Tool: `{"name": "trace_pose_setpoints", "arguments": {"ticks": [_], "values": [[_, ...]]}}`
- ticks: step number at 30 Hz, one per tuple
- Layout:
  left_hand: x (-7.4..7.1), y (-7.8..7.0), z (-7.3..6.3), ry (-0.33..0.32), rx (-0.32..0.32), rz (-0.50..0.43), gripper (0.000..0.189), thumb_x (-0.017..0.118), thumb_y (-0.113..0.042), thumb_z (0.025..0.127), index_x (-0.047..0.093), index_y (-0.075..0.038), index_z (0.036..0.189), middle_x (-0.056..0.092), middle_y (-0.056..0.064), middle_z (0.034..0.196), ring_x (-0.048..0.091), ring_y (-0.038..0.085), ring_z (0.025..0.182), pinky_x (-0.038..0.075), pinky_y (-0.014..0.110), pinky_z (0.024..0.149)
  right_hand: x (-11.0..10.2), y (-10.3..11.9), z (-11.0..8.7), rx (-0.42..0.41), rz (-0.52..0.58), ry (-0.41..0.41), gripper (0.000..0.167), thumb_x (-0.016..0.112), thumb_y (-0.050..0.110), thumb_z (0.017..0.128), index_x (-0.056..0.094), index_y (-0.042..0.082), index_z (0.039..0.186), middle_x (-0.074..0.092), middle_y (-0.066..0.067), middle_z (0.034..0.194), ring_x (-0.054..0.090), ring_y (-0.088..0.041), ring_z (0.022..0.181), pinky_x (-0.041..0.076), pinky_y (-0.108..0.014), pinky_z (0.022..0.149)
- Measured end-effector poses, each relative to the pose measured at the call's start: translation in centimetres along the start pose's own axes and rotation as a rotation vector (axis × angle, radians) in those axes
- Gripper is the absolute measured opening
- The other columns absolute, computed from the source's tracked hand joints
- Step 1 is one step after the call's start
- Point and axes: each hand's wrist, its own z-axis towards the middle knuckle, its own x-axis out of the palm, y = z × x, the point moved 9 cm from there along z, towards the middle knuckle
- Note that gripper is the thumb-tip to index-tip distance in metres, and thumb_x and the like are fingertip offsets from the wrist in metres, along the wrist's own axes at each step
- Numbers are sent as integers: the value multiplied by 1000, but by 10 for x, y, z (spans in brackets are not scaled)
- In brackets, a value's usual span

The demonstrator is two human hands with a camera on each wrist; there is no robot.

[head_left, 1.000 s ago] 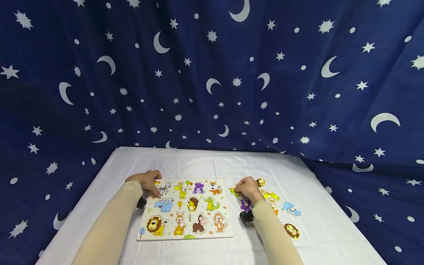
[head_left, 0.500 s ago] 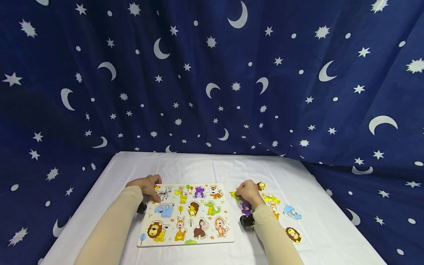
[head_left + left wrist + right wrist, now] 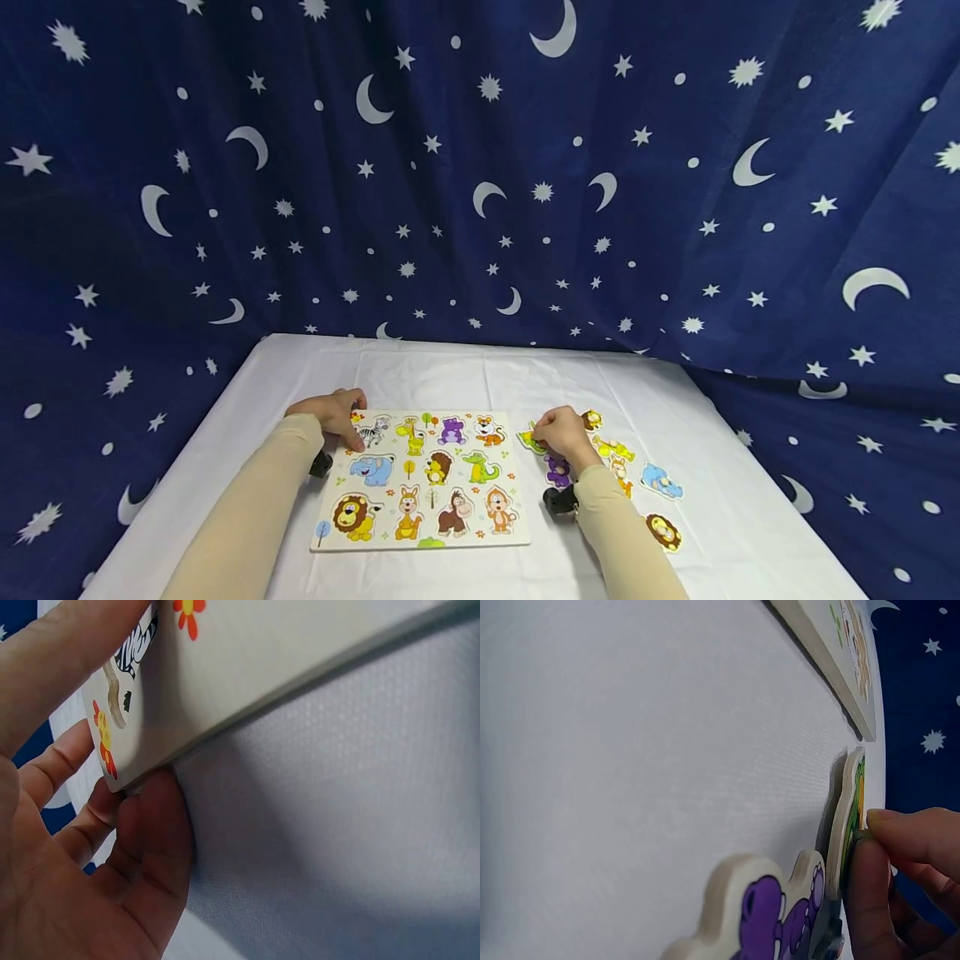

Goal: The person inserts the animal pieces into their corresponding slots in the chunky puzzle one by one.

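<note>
My left hand [image 3: 330,415] grips the far left corner of a white wooden puzzle board [image 3: 480,493] printed with animals. In the left wrist view, the thumb [image 3: 60,667] lies over the board's face, and curled fingers meet its edge. To the right of the board, my right hand [image 3: 564,433] pinches a green crocodile puzzle piece [image 3: 529,437]. The right wrist view has thumb and forefinger together at that piece [image 3: 847,817], which is close to the tablecloth and slightly tilted. A purple hippo piece [image 3: 557,472] lies just nearer than the right hand.
Several loose puzzle pieces lie on the right: a tiger piece [image 3: 592,419], a giraffe piece [image 3: 617,450], a kangaroo piece [image 3: 620,475], a blue elephant piece [image 3: 661,482] and a lion piece [image 3: 663,532]. White cloth [image 3: 435,375] covers the table; a starry blue curtain [image 3: 420,208] hangs behind.
The head view shifts slightly. Both hands keep their places, the left at the board's corner and the right at the crocodile piece.
</note>
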Motion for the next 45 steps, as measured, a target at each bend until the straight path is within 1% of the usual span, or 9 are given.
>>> {"name": "trace_pose_setpoints", "arguments": {"ticks": [5,9,13,16,23,27,32,36,45], "values": [[-1,0,0,3,-8,14,66,96,-17,60,53,-13,110,54,10,106,53,25,94,43,34,80,2,1,0,6,27,18,9,77,3,78,71,4,71,67,-2,62,60,-13,57,45,-26,53],[-3,-1,-1,1,-10,16,66,96,-18,60,53,-13,109,54,10,106,53,25,94,42,34,79,1,3,-1,9,26,13,7,77,4,78,72,3,73,67,-2,63,60,-13,58,45,-26,54],[-3,-4,-1,1,4,-9,65,96,-17,60,53,-12,108,54,10,106,54,25,94,42,33,79,-2,7,-2,-5,25,-3,5,78,3,76,73,2,73,67,-2,63,60,-11,57,46,-24,54],[-1,-3,-1,1,4,-14,65,97,-16,60,53,-12,108,54,10,105,55,24,93,43,32,78,-1,12,-3,-29,30,-4,4,77,2,76,74,2,73,67,0,62,60,-9,56,46,-23,54],[-2,-2,0,-5,-5,5,67,97,-17,59,53,-13,109,54,10,106,54,25,94,44,34,80,6,17,-5,-41,68,32,4,76,-1,78,73,0,75,69,-2,65,60,-10,57,48,-24,55],[-2,-3,1,-5,2,-2,66,96,-16,60,53,-13,110,55,10,106,54,25,94,43,34,80,6,22,-7,-55,64,28,4,76,0,77,73,1,74,69,-2,65,60,-10,57,47,-23,55],[0,1,2,8,-20,-10,66,97,-15,59,54,-13,109,57,9,105,56,23,93,45,32,78,8,28,-9,-81,52,45,4,77,2,76,73,-1,76,69,-2,65,58,-9,57,46,-23,55],[-2,0,2,-3,-15,-13,66,97,-15,59,54,-12,109,55,10,106,55,25,95,44,33,81,8,33,-11,-94,62,44,4,76,1,76,73,0,74,68,-2,65,57,-9,57,46,-23,54],[2,-2,-1,17,-14,-46,66,96,-13,60,53,-11,110,58,10,106,59,24,93,47,32,79,11,32,-15,-95,81,45,5,73,-2,76,74,2,74,68,-1,65,56,-9,56,45,-24,53]]}}
